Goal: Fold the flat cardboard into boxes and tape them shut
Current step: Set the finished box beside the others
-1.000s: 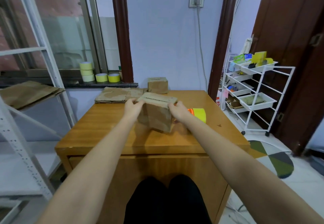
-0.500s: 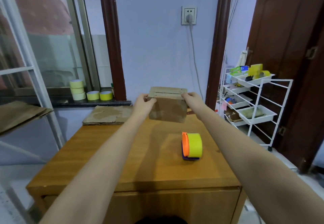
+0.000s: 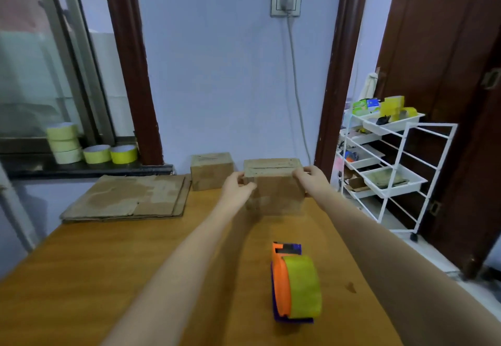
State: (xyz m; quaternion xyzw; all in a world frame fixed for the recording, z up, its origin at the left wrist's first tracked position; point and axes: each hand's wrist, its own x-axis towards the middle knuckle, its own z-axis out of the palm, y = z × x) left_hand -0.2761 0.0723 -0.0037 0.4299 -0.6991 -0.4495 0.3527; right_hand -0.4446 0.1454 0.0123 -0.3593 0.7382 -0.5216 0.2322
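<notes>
A person's two bare arms reach forward across a wooden counter (image 3: 113, 272) toward its far edge. Between the hands sits a closed cardboard box (image 3: 273, 191), at about twelve o'clock from the viewer. The left hand (image 3: 237, 187) presses against the box's left side, and its fingers (image 3: 248, 187) are curled onto the upper left corner. The right hand (image 3: 311, 179) clasps the upper right corner in the same way, so the box is gripped from both sides. Whether its base touches the counter cannot be told.

The box is a plain brown block, wider than tall, with a dull, slightly scuffed surface. A seam runs lengthwise along the middle of its top, where the flaps meet.

Just beside it, at about eleven o'clock, stands a second closed box (image 3: 211, 170) of the same brown cardboard, near the wall. At ten o'clock lies a stack of flat cardboard (image 3: 127, 199), worn and creased, with its sheets slightly offset.

Near the viewer, at about one o'clock, a tape dispenser (image 3: 294, 284) rests on the counter: an orange plastic wheel on a purple frame, loaded with a broad roll of yellow-green tape.

The counter is smooth, glossy, honey-coloured wood. On a dark window sill at the far left stand several rolls of tape (image 3: 89, 146), pale yellow and bright yellow, three of them stacked. To the right stands a white wire rack (image 3: 401, 172) with trays.
</notes>
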